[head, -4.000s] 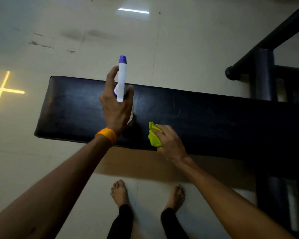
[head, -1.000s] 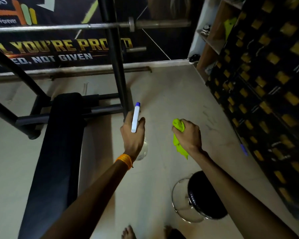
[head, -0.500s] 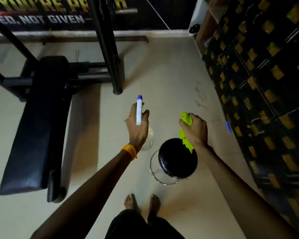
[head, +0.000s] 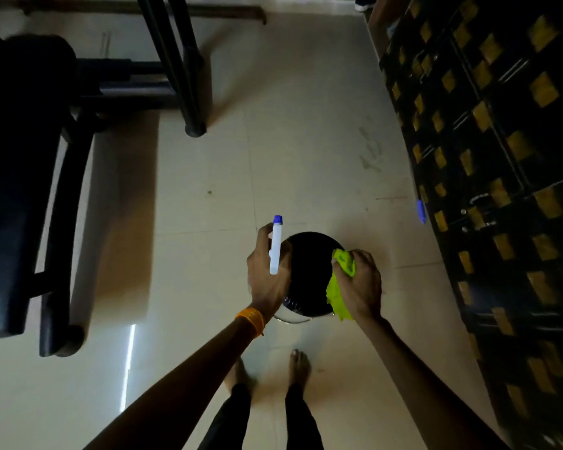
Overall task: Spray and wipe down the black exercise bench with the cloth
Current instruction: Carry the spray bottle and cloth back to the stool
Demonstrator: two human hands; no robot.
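The person stands barefoot on the pale cream tiled floor [head: 208, 190], both arms stretched out over a small round black stool [head: 309, 274] with a chrome ring base. The left grip [head: 268, 277], an orange band [head: 252, 319] at its wrist, is clamped round a white spray bottle with a blue nozzle tip [head: 275, 245]. The bottle's head points to the far side, beside the left edge of the stool seat. The right grip [head: 359, 287] is clenched on a bunched lime-green cloth [head: 337, 295] at the right edge of the seat. Whether the cloth presses on the seat I cannot tell.

The long black padded exercise bench [head: 13, 190] lies well apart on the far left, running from near to far, with nothing on it. A black metal rack post [head: 176, 60] stands beside its far end. Along the right runs a black wall with gold squares [head: 501, 157].
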